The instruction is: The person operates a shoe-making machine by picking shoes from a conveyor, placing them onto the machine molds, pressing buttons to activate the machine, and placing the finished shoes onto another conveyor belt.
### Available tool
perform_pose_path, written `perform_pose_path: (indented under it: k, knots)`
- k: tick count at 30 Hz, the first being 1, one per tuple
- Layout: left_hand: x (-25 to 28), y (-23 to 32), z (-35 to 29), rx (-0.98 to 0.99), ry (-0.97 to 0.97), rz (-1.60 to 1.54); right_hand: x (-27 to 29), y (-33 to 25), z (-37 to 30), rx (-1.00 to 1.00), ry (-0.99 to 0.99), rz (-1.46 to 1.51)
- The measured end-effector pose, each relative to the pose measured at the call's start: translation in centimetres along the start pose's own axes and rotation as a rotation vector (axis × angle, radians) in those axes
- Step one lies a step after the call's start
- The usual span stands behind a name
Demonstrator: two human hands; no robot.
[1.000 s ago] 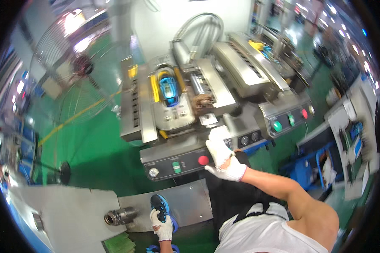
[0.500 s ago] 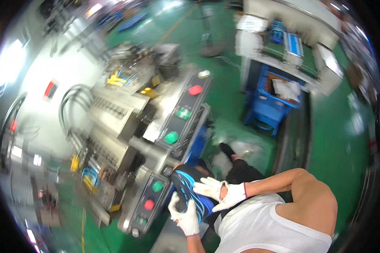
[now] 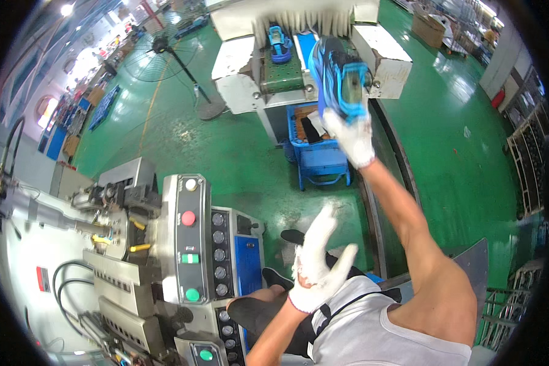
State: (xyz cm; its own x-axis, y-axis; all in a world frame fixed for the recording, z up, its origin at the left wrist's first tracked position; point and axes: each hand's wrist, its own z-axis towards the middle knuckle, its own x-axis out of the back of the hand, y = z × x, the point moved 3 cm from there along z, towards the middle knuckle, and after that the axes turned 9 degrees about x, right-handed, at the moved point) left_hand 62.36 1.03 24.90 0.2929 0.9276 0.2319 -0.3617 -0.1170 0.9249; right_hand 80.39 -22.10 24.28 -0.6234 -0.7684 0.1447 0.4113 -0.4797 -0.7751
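Observation:
My right hand, in a white glove, is stretched far forward and grips a blue and black shoe by its heel end, holding it up in front of a white conveyor machine. On that machine's green belt lies another blue shoe. My left hand, also gloved, hovers open near my chest with fingers spread and nothing in it, just right of a grey control panel.
A grey press machine with red and green buttons, hoses and rails fills the lower left. A blue cart with dark items stands under the conveyor. A pedestal fan stands on the green floor. Metal racks line the right.
My view has swung away from the press toward the conveyor. The right hand has carried the shoe from near my body up and forward. The left hand let go of it and opened.

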Motion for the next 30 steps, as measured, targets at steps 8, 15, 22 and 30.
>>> perform_pose_path:
  k: [8, 15, 22, 30]
  knots:
    - [2.8, -15.2, -17.0, 0.956, 0.305, -0.068, 4.2, 19.2, 16.9, -0.238, -0.074, -0.420]
    - [4.6, -16.7, -22.9, 1.059, 0.377, 0.118, -1.3, 26.3, 25.1, -0.398, -0.653, -0.823]
    - [8.4, -9.1, -30.7, 1.111, 0.886, 0.543, -4.3, 25.9, 2.2, 0.342, -0.291, -0.694]
    - [-6.9, 4.3, -69.0, 1.667, 2.040, 0.414, -13.7, 7.3, -31.9, -0.127, -1.441, 0.080]
